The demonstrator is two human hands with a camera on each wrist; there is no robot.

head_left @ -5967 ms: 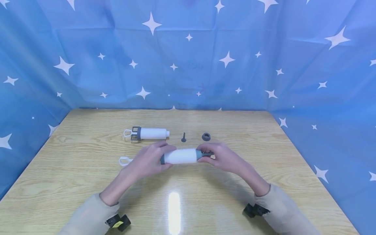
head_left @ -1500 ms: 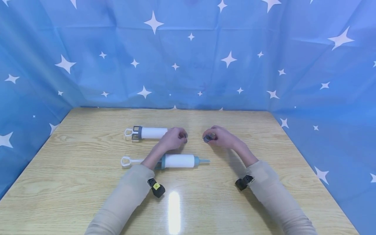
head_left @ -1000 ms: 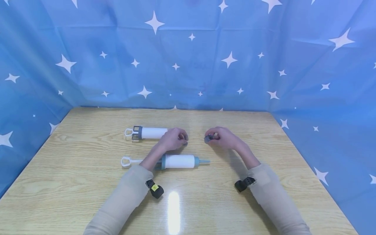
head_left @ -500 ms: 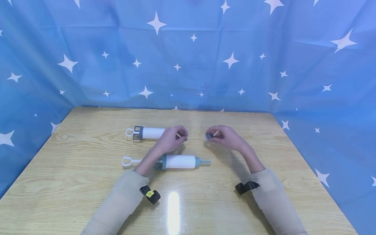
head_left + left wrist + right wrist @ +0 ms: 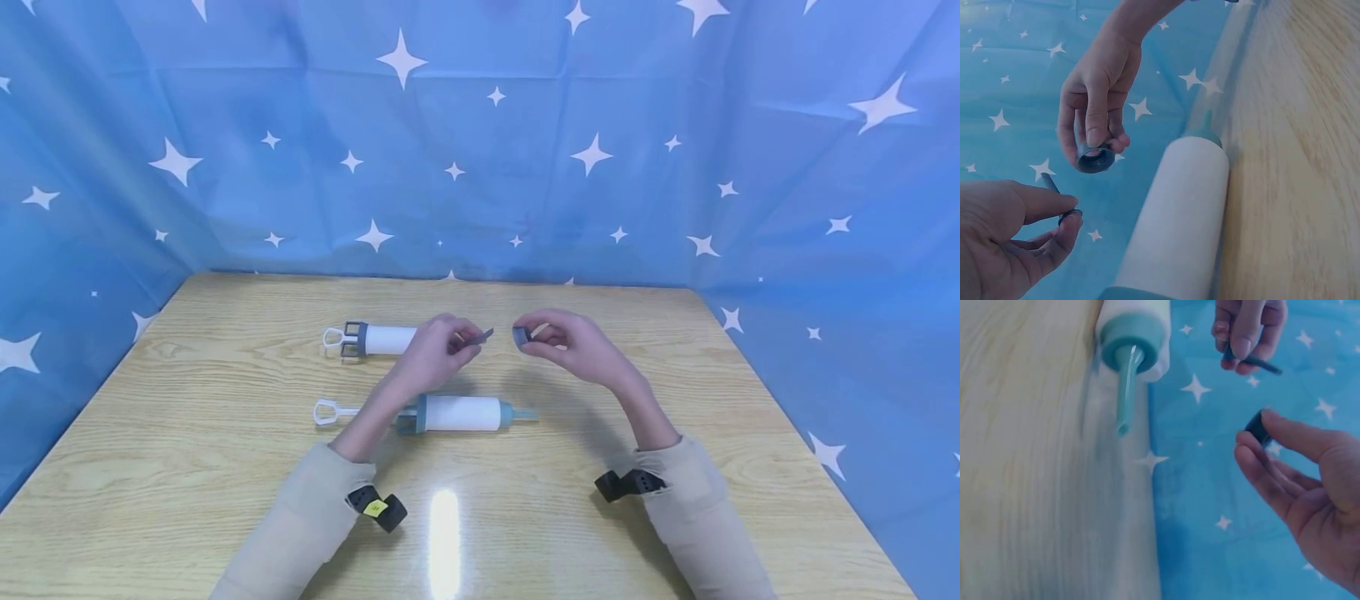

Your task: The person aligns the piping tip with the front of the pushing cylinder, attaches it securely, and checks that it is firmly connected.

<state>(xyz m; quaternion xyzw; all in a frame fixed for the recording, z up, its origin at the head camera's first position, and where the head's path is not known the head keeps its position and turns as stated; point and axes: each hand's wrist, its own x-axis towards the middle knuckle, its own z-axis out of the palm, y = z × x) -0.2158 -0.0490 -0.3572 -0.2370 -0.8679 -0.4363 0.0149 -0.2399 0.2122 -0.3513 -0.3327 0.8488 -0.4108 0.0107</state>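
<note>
My left hand point(image 5: 431, 354) pinches a small dark nozzle point(image 5: 1263, 364) between thumb and fingers, by its flanged base; its thin stem points toward the other hand. Opposite it, my right hand point(image 5: 585, 350) pinches a dark screw ring point(image 5: 1096, 162), whose threaded opening shows in the left wrist view. A short gap parts nozzle and ring in the head view, both above the table. Nearer to me lies a white syringe-like tube point(image 5: 462, 413) with teal ends, a teal nozzle point(image 5: 1126, 394) on its tip and a white pull handle point(image 5: 326, 412). The left forearm overlaps its rear part.
Behind the left hand lies a second white tube point(image 5: 390, 340) with a dark grey collar and white loop handle; its front end is hidden by that hand. A blue star-patterned curtain point(image 5: 480, 192) hangs behind the wooden table point(image 5: 187, 467).
Earlier both hands held the teal-ended tube while nozzle and ring lay on the table. The tube now lies down; both hands have picked up the small parts, lifted them and brought them closer together.
</note>
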